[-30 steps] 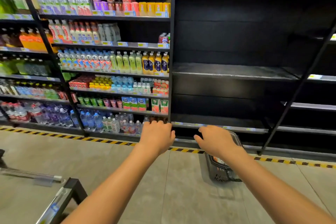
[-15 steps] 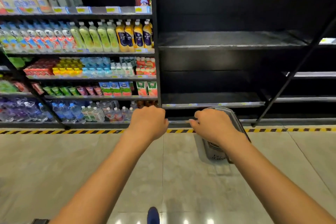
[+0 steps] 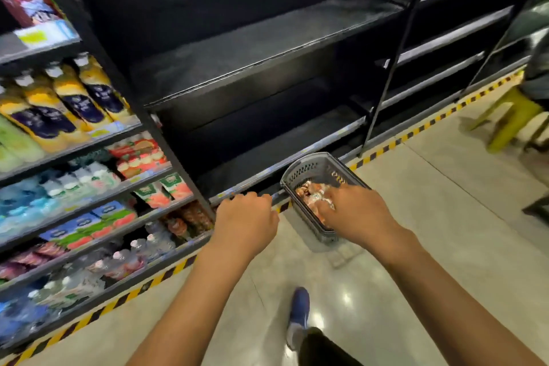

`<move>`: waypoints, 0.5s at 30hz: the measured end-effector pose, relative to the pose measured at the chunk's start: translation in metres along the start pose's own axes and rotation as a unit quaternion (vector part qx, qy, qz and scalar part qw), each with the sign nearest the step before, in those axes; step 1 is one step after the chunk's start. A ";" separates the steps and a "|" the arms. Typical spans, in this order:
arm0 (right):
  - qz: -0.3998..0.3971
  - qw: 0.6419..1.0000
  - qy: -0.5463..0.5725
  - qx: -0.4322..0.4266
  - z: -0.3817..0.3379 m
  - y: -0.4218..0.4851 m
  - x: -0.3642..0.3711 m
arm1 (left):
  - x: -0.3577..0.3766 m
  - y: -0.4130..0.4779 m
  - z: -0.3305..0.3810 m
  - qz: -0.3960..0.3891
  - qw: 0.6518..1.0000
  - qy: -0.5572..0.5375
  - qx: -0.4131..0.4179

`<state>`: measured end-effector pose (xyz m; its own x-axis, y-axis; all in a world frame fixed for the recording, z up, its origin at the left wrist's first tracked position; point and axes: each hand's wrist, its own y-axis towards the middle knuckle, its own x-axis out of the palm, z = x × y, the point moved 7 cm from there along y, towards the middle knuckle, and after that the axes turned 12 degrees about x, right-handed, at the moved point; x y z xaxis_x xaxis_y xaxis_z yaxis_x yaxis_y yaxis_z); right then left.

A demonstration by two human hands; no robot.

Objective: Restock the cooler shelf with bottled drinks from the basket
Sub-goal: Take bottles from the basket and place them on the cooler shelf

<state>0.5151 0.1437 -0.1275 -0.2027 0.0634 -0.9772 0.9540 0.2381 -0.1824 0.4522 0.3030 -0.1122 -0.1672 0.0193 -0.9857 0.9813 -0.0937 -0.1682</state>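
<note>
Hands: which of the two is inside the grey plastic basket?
The right hand, its fingers down among the bottled drinks in the grey plastic basket; the left hand is outside it, fingers curled.

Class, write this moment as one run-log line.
phase: reaching | right hand: in basket, on bottles, grip unclear | left hand: curled, empty | basket: on floor by cooler shelf

Head cam looks fwd/down, close on basket, shelves.

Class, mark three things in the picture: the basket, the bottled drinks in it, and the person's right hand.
basket [image 3: 300, 171]: head view, slotted far wall.
bottled drinks [image 3: 309, 191]: head view, topmost bottle's wrapper.
right hand [image 3: 359, 212]: head view, back of the hand.
</note>
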 end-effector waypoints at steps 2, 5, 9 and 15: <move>-0.014 0.999 -0.002 0.032 0.010 0.030 0.015 | 0.012 0.041 -0.007 -0.026 0.999 0.013 0.030; -0.043 0.996 -0.002 0.079 0.024 0.079 0.041 | 0.029 0.106 -0.019 -0.055 0.996 0.026 0.069; -0.081 0.989 0.020 0.120 0.036 0.146 0.064 | 0.049 0.194 -0.034 -0.115 0.987 0.035 0.108; -0.098 0.980 0.051 0.168 0.050 0.242 0.082 | 0.064 0.313 -0.044 -0.144 0.974 0.032 0.171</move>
<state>0.7403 0.1575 -0.2573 -0.3938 0.1487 -0.9071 0.9100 -0.0763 -0.4076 0.7527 0.3183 -0.2276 -0.4142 0.1546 -0.8970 0.8035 -0.4008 -0.4401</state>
